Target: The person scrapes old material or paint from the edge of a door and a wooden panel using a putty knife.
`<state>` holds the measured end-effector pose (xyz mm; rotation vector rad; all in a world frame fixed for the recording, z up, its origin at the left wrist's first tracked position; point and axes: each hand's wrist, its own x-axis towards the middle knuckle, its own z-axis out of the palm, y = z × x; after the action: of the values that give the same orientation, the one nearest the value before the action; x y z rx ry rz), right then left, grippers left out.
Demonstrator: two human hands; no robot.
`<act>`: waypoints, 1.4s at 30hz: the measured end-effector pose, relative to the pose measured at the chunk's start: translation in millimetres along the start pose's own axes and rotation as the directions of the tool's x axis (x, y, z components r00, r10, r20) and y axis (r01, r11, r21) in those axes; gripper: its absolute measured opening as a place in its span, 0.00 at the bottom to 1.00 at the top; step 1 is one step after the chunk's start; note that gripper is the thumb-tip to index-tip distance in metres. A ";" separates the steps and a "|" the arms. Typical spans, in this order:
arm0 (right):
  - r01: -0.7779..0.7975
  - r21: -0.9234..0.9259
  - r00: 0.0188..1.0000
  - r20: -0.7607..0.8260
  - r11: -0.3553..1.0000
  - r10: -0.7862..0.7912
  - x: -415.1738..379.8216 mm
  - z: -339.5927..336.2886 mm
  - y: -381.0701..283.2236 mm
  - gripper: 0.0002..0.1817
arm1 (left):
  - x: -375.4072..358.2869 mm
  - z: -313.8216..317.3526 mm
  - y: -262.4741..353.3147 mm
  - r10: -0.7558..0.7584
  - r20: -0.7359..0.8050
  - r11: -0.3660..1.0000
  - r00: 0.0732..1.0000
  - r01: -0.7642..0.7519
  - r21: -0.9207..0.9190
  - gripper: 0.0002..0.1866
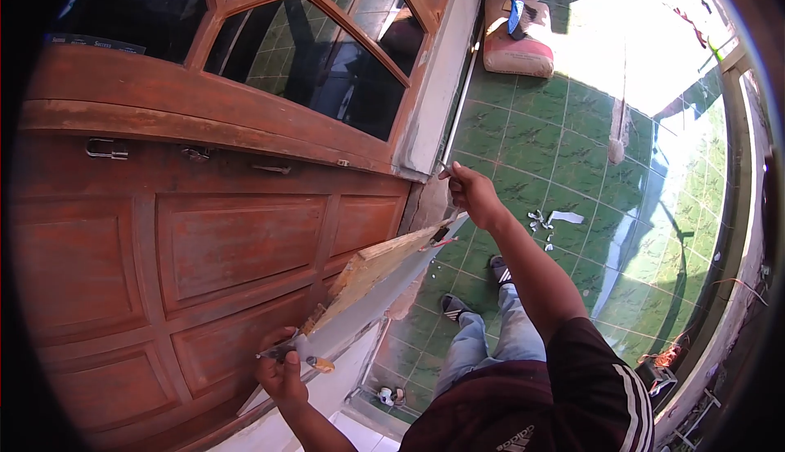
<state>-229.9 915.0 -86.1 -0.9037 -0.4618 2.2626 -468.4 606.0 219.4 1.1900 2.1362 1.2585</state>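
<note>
My left hand (284, 374) is closed at the lower left, by the near end of a wooden board (368, 268). It grips a small tool with a yellow-orange handle (321, 364); the tool's other end is hard to make out. My right hand (472, 193) is raised beyond the board's far end, fingers pinched around a thin object (444, 166) near the wall corner. A small dark item (439, 235) with reddish wires lies at the board's far end, below my right hand.
Reddish wooden door panels (241, 243) and a window frame stand at the left. Green floor tiles (523, 137) carry white scraps (566, 217). A filled sack (518, 39) with a brush sits at the top. A device with orange wires (657, 377) is at the lower right.
</note>
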 end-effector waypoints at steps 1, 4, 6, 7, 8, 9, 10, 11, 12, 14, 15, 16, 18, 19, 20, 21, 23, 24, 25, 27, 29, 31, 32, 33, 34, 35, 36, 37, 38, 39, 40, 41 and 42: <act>0.010 -0.039 1.000 -0.026 0.999 -0.011 0.1 -12.6 -0.1 0.20 | -0.4 1.7 -1.5 0.001 -0.008 1.000 1.000 -0.001 0.002 0.27; -0.058 -0.257 0.993 -0.111 0.965 0.030 13.6 -58.4 12.4 0.21 | 1.4 -3.0 -3.5 -0.003 -0.019 1.000 1.000 0.003 0.014 0.27; 0.036 -0.894 0.895 -0.170 0.447 -0.412 28.0 -95.4 39.7 0.27 | 3.8 -3.2 -1.6 -0.009 -0.010 1.000 1.000 0.009 0.019 0.27; 0.022 -0.904 0.889 -0.177 0.427 -0.421 20.7 -97.0 30.0 0.28 | 5.0 -2.7 -2.2 0.003 -0.015 1.000 1.000 -0.003 0.031 0.27; 0.007 -0.914 0.884 -0.184 0.407 -0.429 15.3 -95.8 23.3 0.29 | 6.0 -3.3 -4.2 0.014 -0.019 0.999 1.000 -0.013 0.045 0.27; 0.034 -0.910 0.919 -0.134 0.414 -0.370 13.2 -92.8 22.6 0.30 | 5.6 -4.3 -4.4 0.022 -0.024 0.998 0.999 -0.021 0.062 0.27; 0.062 -0.904 0.947 -0.081 0.422 -0.311 12.9 -87.9 22.9 0.31 | 5.4 -5.2 -4.3 0.015 -0.027 0.998 1.000 -0.013 0.067 0.27; 0.088 -0.898 0.967 -0.026 0.431 -0.252 12.8 -83.5 21.8 0.33 | 5.6 -5.5 -4.9 0.009 -0.029 0.997 1.000 -0.007 0.071 0.27; 0.137 -0.920 0.981 0.075 0.367 -0.178 4.1 -73.2 13.7 0.33 | 5.6 -6.0 -5.1 0.000 -0.031 0.997 1.000 0.002 0.075 0.27; 0.254 -0.935 0.965 0.261 0.247 -0.001 -22.4 -47.7 -7.9 0.35 | 7.9 -8.3 -7.0 0.003 -0.029 0.997 1.000 -0.001 0.080 0.28; 0.336 -0.896 0.932 0.361 0.290 0.034 -30.0 -52.0 -8.4 0.33 | 9.6 -8.5 -8.8 0.008 -0.031 0.997 0.999 -0.005 0.078 0.28; 0.306 -0.895 0.943 0.331 0.326 0.024 -37.3 -59.6 -11.2 0.32 | 11.4 -9.4 -10.3 0.012 -0.032 0.997 0.999 -0.010 0.083 0.28; 0.244 -0.885 0.963 0.269 0.395 0.007 -52.9 -83.7 -19.6 0.30 | 13.9 -10.7 -12.7 0.020 -0.033 0.996 0.999 -0.017 0.091 0.28; 0.139 -0.943 0.986 0.102 0.301 -0.135 -54.3 -111.5 -21.0 0.27 | 14.7 -8.3 -11.5 0.025 -0.044 0.996 0.999 -0.021 0.092 0.27; 0.013 -0.975 0.956 -0.053 0.221 -0.289 -53.4 -146.7 -20.0 0.25 | 16.0 -5.1 -9.5 0.030 -0.057 0.995 0.998 -0.024 0.093 0.27; -0.150 -0.972 0.914 -0.206 0.182 -0.349 -58.5 -184.6 -17.8 0.21 | 15.7 -3.8 -8.5 0.036 -0.069 0.995 0.997 -0.029 0.094 0.27; -0.335 -0.942 0.889 -0.320 0.012 -0.329 -69.7 -221.2 -11.9 0.15 | 12.5 -5.2 -9.9 0.005 -0.078 0.997 0.997 0.002 0.083 0.26; -0.343 -0.930 0.923 -0.308 -0.132 -0.230 -78.8 -226.9 -3.2 0.13 | 11.7 -6.3 -11.3 -0.013 -0.078 0.997 0.997 0.019 0.080 0.25; -0.333 -0.903 0.942 -0.311 -0.270 -0.122 -92.0 -232.4 13.3 0.12 | 11.9 -8.0 -10.9 0.005 -0.065 0.996 0.998 0.001 0.086 0.25; -0.222 -0.810 0.970 -0.241 -0.544 -0.037 -92.4 -222.0 59.5 0.20 | 14.9 -6.9 -10.8 0.046 -0.041 0.995 0.998 -0.042 0.089 0.23; -0.071 -0.973 0.997 -0.076 -0.222 0.011 -89.1 -160.1 68.8 0.25 | 15.6 -6.1 -13.9 0.066 -0.045 0.993 0.997 -0.062 0.096 0.21; 0.073 -0.997 0.954 0.071 -0.004 -0.292 -89.6 -92.8 88.0 0.26 | 14.5 -6.0 -14.6 0.087 -0.043 0.991 0.995 -0.082 0.109 0.20; 0.093 -0.994 0.944 0.069 0.058 -0.321 -78.9 -71.0 99.0 0.24 | 15.1 -4.4 -13.0 0.100 -0.039 0.989 0.994 -0.095 0.114 0.18; 0.113 -0.987 0.934 0.066 0.118 -0.350 -68.0 -51.7 109.2 0.22 | 16.0 -3.5 -13.2 0.112 -0.034 0.987 0.993 -0.108 0.119 0.17; 0.086 -0.953 0.926 -0.031 0.290 -0.377 -65.5 -29.2 112.1 0.21 | 16.0 -2.7 -16.0 0.123 -0.043 0.985 0.991 -0.117 0.125 0.17; 0.064 -0.888 0.914 -0.131 0.455 -0.383 -67.8 -5.2 112.4 0.20 | 15.5 -2.7 -19.9 0.133 -0.051 0.983 0.990 -0.126 0.132 0.16; 0.050 -0.792 0.899 -0.229 0.608 -0.372 -67.2 14.6 114.7 0.19 | 16.5 -2.8 -22.1 0.146 -0.058 0.981 0.988 -0.137 0.139 0.15; 0.075 -0.749 0.869 -0.275 0.658 -0.412 -62.0 28.2 121.5 0.19 | 18.2 -3.0 -21.1 0.188 -0.015 0.973 0.982 -0.184 0.142 0.14; 0.103 -0.703 0.835 -0.323 0.704 -0.445 -56.8 40.0 128.3 0.19 | 18.9 -0.4 -19.2 0.219 -0.018 0.964 0.976 -0.213 0.161 0.13; 0.134 -0.656 0.799 -0.373 0.743 -0.473 -52.5 49.4 135.9 0.19 | 19.6 4.6 -16.8 0.250 -0.020 0.954 0.968 -0.243 0.178 0.12; 0.190 -0.671 0.754 -0.368 0.717 -0.544 -48.0 56.5 144.8 0.19 | 21.0 7.8 -15.5 0.282 -0.022 0.942 0.959 -0.273 0.193 0.11; 0.246 -0.686 0.701 -0.361 0.685 -0.614 -43.6 62.1 152.4 0.20 | 21.7 8.7 -15.6 0.300 0.001 0.936 0.954 -0.294 0.195 0.11; 0.298 -0.701 0.642 -0.355 0.648 -0.680 -37.9 64.6 161.0 0.20 | 22.7 7.9 -16.8 0.315 0.011 0.929 0.949 -0.310 0.202 0.11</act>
<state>-325.5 767.0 -107.7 -1.4964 -1.0091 1.1778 -483.8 624.7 202.9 1.6652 2.1924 1.2024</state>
